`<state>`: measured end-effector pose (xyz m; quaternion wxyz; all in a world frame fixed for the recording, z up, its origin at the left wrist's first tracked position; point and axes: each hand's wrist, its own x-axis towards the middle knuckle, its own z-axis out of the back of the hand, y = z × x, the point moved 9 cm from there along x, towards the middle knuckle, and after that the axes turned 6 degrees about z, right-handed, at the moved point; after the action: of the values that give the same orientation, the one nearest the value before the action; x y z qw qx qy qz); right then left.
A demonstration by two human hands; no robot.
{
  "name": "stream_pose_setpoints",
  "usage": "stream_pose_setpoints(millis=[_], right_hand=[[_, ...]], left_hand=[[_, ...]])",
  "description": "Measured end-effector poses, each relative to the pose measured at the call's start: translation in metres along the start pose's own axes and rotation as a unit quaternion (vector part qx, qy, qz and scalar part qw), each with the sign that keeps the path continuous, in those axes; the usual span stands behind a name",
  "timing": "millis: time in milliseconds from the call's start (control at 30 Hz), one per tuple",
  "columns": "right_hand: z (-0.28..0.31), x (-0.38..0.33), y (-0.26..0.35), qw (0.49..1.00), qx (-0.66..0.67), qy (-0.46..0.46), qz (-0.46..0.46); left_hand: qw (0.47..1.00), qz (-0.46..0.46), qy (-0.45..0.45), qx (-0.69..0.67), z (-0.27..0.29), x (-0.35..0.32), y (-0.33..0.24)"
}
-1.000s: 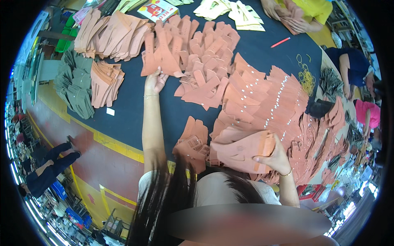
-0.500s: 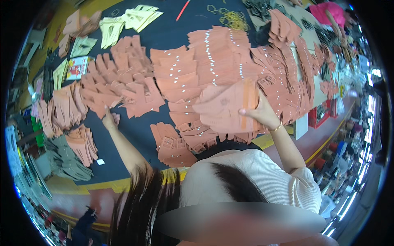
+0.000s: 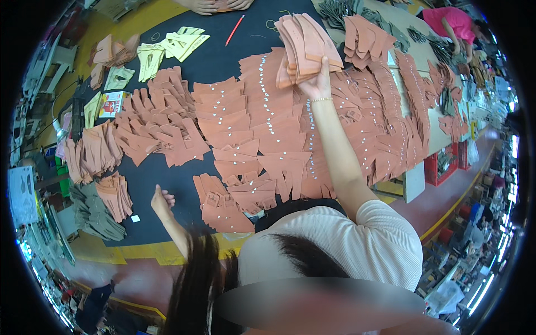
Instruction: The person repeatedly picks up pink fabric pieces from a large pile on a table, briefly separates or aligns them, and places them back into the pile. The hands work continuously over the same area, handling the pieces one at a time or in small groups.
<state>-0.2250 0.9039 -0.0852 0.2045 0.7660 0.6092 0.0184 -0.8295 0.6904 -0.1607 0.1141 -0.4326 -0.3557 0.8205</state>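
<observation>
My right hand (image 3: 317,84) is stretched out over the dark table (image 3: 178,178) and grips a thick stack of salmon-coloured cut leather pieces (image 3: 304,47), held up above the rows laid out below. Overlapping rows of the same pieces (image 3: 262,134) with small white stickers cover the table's middle. My left hand (image 3: 161,201) hovers low over bare dark table near the front edge, fingers curled loosely, with nothing in it. A small pile of pieces (image 3: 223,204) lies just to its right.
More salmon piles (image 3: 92,151) and grey-green pieces (image 3: 95,215) lie at the left. Pale yellow patterns (image 3: 167,47) and a red pencil (image 3: 235,30) sit at the far side. Another person's hands (image 3: 215,5) rest at the far edge; a person in pink (image 3: 446,25) works at the right.
My right hand has lifted the stack of leather pieces up and away from me over the rows. My left hand has drawn back off the piles toward the front edge.
</observation>
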Motion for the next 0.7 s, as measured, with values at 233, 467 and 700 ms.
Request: stream_pose_setpoints(millis=[233,467,700], right_hand=[[0.082,0.063,0.017,0.991,-0.016,-0.120,0.056],[0.105,0.017,0.042,0.949,-0.204,-0.222,0.093],[-0.013,-0.084,-0.035,0.271,-0.893,0.254,0.256]], left_hand=[[1.000,0.012,-0.005,-0.003,0.018,-0.060,0.022],[0.997,-0.031,0.042,0.052,-0.030,-0.089,0.000],[0.982,-0.086,0.122,0.113,-0.112,-0.125,-0.037]])
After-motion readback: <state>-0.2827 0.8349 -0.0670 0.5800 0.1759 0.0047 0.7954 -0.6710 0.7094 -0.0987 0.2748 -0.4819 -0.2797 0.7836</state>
